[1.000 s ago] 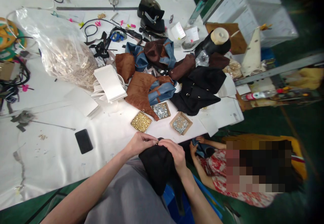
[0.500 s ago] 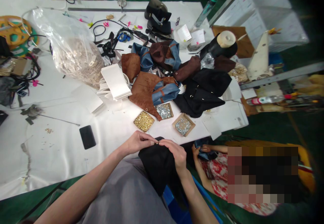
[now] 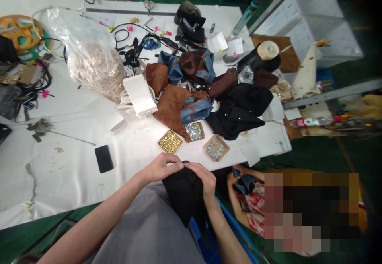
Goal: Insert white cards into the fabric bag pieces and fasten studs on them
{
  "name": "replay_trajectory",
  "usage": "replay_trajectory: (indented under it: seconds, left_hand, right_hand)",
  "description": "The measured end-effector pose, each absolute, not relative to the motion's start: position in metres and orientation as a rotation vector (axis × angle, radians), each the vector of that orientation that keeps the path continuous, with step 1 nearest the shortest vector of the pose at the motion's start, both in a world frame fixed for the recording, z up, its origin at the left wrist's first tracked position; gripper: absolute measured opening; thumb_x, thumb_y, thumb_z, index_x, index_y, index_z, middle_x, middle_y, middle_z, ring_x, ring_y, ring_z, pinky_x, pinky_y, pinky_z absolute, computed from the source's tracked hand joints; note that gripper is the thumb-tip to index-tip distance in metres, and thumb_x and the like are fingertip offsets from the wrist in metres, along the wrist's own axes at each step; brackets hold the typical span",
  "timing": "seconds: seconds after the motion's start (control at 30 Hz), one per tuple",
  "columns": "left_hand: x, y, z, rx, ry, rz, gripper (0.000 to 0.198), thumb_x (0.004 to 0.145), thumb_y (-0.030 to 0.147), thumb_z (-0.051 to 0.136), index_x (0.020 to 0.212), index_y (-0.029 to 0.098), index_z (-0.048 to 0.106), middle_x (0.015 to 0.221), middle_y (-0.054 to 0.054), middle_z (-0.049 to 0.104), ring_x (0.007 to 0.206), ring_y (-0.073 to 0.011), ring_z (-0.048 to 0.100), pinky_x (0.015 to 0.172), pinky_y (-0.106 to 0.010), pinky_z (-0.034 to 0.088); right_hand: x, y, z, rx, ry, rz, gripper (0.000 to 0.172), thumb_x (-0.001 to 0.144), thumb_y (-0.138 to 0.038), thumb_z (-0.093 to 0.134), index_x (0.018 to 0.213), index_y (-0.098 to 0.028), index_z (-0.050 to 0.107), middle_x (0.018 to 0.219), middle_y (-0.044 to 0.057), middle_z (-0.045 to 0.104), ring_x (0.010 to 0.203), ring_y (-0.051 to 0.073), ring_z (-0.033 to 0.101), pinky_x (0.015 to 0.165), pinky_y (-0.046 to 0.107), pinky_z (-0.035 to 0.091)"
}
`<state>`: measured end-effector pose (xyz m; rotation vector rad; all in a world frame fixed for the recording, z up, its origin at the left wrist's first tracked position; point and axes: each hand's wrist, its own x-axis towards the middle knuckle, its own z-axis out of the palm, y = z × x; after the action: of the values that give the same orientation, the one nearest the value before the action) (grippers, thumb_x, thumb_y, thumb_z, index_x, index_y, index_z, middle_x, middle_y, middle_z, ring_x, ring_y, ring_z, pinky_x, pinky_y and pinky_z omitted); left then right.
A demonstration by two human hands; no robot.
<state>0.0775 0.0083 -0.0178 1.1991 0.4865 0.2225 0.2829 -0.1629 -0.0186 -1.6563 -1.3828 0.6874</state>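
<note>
A piece of black fabric [image 3: 182,194] hangs over my lap, its upper edge at my fingertips. My left hand [image 3: 161,167] is closed on that edge, thumb and fingers pinched together. My right hand [image 3: 205,176] pinches the same edge from the other side, and the fingertips of both hands meet. Whatever small part may lie between the fingertips is hidden. Just beyond my hands are a box of gold studs [image 3: 170,142], a box of silver studs [image 3: 194,131] and another shallow box [image 3: 216,148] with silver pieces.
Brown suede pieces [image 3: 171,103] and black fabric pieces [image 3: 235,115] are heaped on the white table [image 3: 74,188]. A black phone [image 3: 104,158], white cards [image 3: 140,95] and a filled plastic bag [image 3: 92,65] lie leftward. At right, a co-worker's hands [image 3: 234,178] hold blue material. A blue bin [image 3: 213,252] stands below.
My fingertips have closed together at the fabric edge, covering a small shiny spot that showed between them. The co-worker's hands have shifted slightly, and the view has moved a little.
</note>
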Motion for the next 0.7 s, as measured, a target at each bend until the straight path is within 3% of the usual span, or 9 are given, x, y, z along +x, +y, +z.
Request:
replay_trajectory:
  seconds: [0.1, 0.2, 0.27, 0.37, 0.47, 0.53, 0.6, 0.7]
  left_hand:
    - [0.073, 0.002, -0.018, 1.208, 0.506, 0.193, 0.05, 0.111, 0.065, 0.075, 0.118, 0.018, 0.091, 0.12, -0.009, 0.086, 0.118, -0.0323, 0.078, 0.108, -0.036, 0.059]
    - [0.061, -0.017, -0.036, 1.19, 0.734, 0.184, 0.068, 0.113, 0.077, 0.064, 0.106, 0.014, 0.089, 0.102, -0.008, 0.085, 0.102, -0.0318, 0.077, 0.09, -0.036, 0.06]
    - [0.048, -0.033, -0.058, 1.182, 0.914, 0.215, 0.075, 0.115, 0.079, 0.052, 0.107, 0.013, 0.087, 0.099, -0.009, 0.084, 0.104, -0.0333, 0.076, 0.091, -0.038, 0.06]
    - [0.025, -0.05, -0.102, 1.181, 1.116, 0.233, 0.07, 0.114, 0.077, 0.05, 0.112, 0.017, 0.085, 0.108, -0.01, 0.084, 0.12, -0.0354, 0.073, 0.103, -0.041, 0.059]
    - [-0.002, -0.057, -0.15, 1.167, 1.255, 0.129, 0.064, 0.111, 0.076, 0.061, 0.082, 0.02, 0.073, 0.077, -0.003, 0.07, 0.091, -0.0294, 0.073, 0.09, -0.041, 0.06]
    - [-0.02, -0.059, -0.178, 1.143, 1.341, 0.067, 0.06, 0.111, 0.071, 0.07, 0.077, 0.021, 0.066, 0.072, 0.001, 0.064, 0.082, -0.0249, 0.07, 0.089, -0.041, 0.061]
    - [-0.038, -0.062, -0.2, 1.096, 1.417, 0.03, 0.053, 0.112, 0.064, 0.074, 0.085, 0.019, 0.069, 0.081, 0.0, 0.068, 0.087, -0.0234, 0.072, 0.093, -0.042, 0.063]
    - [-0.067, -0.068, -0.219, 0.98, 1.487, -0.008, 0.046, 0.115, 0.06, 0.073, 0.1, 0.017, 0.075, 0.099, -0.004, 0.077, 0.095, -0.0237, 0.077, 0.095, -0.044, 0.067]
  right_hand:
    - [0.294, -0.153, -0.022, -1.693, -1.305, 0.819, 0.029, 0.113, -0.022, 0.066, 0.133, -0.026, 0.087, 0.128, 0.007, 0.088, 0.118, 0.026, 0.084, 0.109, 0.04, 0.067]
    - [0.3, -0.133, -0.035, -1.702, -1.34, 1.086, 0.03, 0.108, -0.023, 0.067, 0.129, -0.027, 0.09, 0.127, 0.005, 0.089, 0.116, 0.025, 0.084, 0.106, 0.036, 0.065]
    - [0.294, -0.115, -0.05, -1.752, -1.41, 1.231, 0.032, 0.105, -0.024, 0.067, 0.126, -0.028, 0.091, 0.125, 0.003, 0.09, 0.115, 0.025, 0.084, 0.103, 0.034, 0.063]
    - [0.269, -0.085, -0.081, -1.937, -1.682, 1.417, 0.034, 0.105, -0.024, 0.064, 0.125, -0.031, 0.092, 0.124, 0.0, 0.091, 0.116, 0.024, 0.083, 0.1, 0.03, 0.059]
    - [0.234, -0.061, -0.122, -2.06, -1.944, 1.547, 0.03, 0.106, -0.026, 0.066, 0.119, -0.029, 0.093, 0.121, 0.005, 0.091, 0.117, 0.025, 0.083, 0.098, 0.028, 0.056]
    - [0.208, -0.049, -0.15, -2.097, -2.026, 1.588, 0.027, 0.106, -0.026, 0.067, 0.116, -0.022, 0.092, 0.12, 0.012, 0.09, 0.116, 0.027, 0.083, 0.1, 0.031, 0.057]
    - [0.182, -0.04, -0.177, -2.14, -2.108, 1.607, 0.026, 0.111, -0.028, 0.067, 0.117, -0.017, 0.09, 0.123, 0.016, 0.088, 0.12, 0.028, 0.082, 0.108, 0.038, 0.06]
    - [0.147, -0.031, -0.206, -2.173, -2.204, 1.619, 0.032, 0.116, -0.042, 0.07, 0.124, -0.014, 0.084, 0.131, 0.014, 0.085, 0.127, 0.028, 0.08, 0.118, 0.052, 0.061]
